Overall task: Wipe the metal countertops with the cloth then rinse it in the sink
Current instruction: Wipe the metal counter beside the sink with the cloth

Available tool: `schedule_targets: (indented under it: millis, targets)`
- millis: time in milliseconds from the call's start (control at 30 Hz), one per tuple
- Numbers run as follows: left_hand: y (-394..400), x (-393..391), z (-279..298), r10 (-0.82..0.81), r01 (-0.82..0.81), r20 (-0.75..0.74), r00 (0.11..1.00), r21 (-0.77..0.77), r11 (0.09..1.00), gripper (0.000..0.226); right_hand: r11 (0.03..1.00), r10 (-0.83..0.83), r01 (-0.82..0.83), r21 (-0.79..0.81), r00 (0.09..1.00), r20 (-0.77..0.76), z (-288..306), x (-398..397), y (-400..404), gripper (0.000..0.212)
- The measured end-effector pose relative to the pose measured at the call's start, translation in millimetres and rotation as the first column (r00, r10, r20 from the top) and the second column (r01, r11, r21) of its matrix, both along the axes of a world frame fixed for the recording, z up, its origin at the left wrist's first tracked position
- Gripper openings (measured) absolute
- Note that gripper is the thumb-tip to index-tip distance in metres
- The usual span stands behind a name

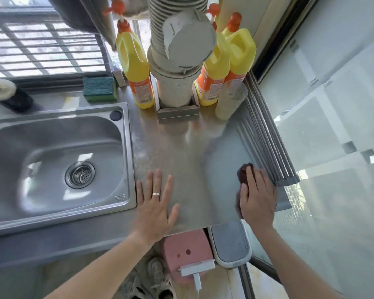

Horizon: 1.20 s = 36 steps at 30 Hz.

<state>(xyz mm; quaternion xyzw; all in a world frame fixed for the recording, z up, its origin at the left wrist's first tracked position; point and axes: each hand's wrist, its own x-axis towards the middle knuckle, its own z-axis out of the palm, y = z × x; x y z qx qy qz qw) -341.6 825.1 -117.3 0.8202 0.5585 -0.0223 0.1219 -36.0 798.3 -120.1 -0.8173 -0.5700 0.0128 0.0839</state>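
My right hand (257, 201) presses the cloth (244, 171) flat at the bench (181, 152) edge, lower right, left hand (154, 203) spread; I judge an overshooting stroke could drop it.

Under my right hand (257, 199) the cloth (244, 171) is dark maroon. The tabletop (181, 147) between my hands is dull silver-grey, as is the sink (52, 158) left of my left hand (154, 203). Ahead stand yellow bottles (134, 61) with orange caps and labels, and a green-and-yellow sponge (99, 89). A silver ring (156, 194) bands my left finger.
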Motion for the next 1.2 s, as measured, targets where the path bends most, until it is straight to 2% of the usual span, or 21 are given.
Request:
schedule_targets:
  millis: [100, 300, 433, 500, 533, 600, 667, 700, 833, 933, 1000, 1067, 1200]
  targets:
    - [0.4, 0.1, 0.4, 0.015, -0.015, -0.003, 1.000, -0.005, 1.000, 0.084, 1.000, -0.028, 0.028, 0.001, 0.999, -0.018, 2.4, -21.0, 38.7, 0.055]
    - [-0.2, 0.2, -0.7, 0.021, -0.021, -0.003, 1.000, 0.006, 1.000, 0.084, 0.974, 0.224, -0.220, 0.048, 0.971, -0.080, 2.9, -116.7, 136.7, 0.056]
    - [-0.8, 0.0, 0.5, 0.008, -0.008, -0.010, 1.000, 0.006, 1.000, 0.083, 0.854, 0.520, -0.515, 0.071, 0.845, -0.127, 3.2, -171.2, 149.0, 0.054]
    - [-1.1, -2.0, 0.7, -0.001, 0.001, -0.003, 1.000, 0.004, 1.000, 0.083, 0.784, 0.619, -0.614, 0.090, 0.767, -0.168, 2.0, -156.5, 146.0, 0.052]
    - [-1.1, -2.6, 0.5, -0.005, 0.005, 0.000, 1.000, 0.010, 1.000, 0.083, 0.773, 0.633, -0.627, 0.091, 0.756, -0.165, 0.3, -137.9, 142.6, 0.050]
    - [-2.1, -3.4, 0.5, -0.009, 0.009, 0.005, 1.000, 0.021, 1.000, 0.083, 0.843, 0.538, -0.532, 0.080, 0.831, -0.140, -3.8, -84.3, 130.1, 0.049]
    - [-2.1, -2.6, 0.4, -0.009, 0.009, 0.002, 1.000, 0.028, 1.000, 0.085, 0.952, 0.305, -0.302, 0.044, 0.945, -0.116, -2.5, -23.7, 108.1, 0.050]
    - [-1.8, -2.1, 0.4, -0.006, 0.006, 0.001, 1.000, 0.031, 0.999, 0.085, 0.978, 0.206, -0.204, 0.037, 0.974, -0.093, -1.3, -0.8, 95.9, 0.050]
    - [-0.6, -1.1, -1.8, 0.012, -0.013, 0.005, 1.000, 0.021, 1.000, 0.086, 1.000, -0.003, 0.003, 0.009, 1.000, 0.011, 0.8, 6.8, 83.2, 0.053]
    - [0.0, -0.3, -1.3, 0.022, -0.022, 0.000, 1.000, 0.009, 1.000, 0.086, 0.998, -0.058, 0.058, 0.009, 0.998, -0.019, 4.6, -33.9, 125.1, 0.055]
    - [0.5, -0.1, -0.1, 0.019, -0.019, 0.001, 1.000, 0.001, 1.000, 0.086, 1.000, 0.020, -0.020, 0.011, 0.999, -0.040, 5.1, -72.9, 155.6, 0.056]
    - [0.8, 0.2, 0.9, 0.022, -0.022, 0.003, 1.000, -0.004, 1.000, 0.086, 0.986, 0.165, -0.161, 0.049, 0.983, -0.078, 3.3, -123.6, 176.4, 0.055]
    - [1.6, -0.5, 0.8, 0.017, -0.018, -0.015, 1.000, -0.017, 1.000, 0.084, 0.841, 0.541, -0.531, 0.106, 0.828, -0.147, 0.6, -197.5, 178.7, 0.051]
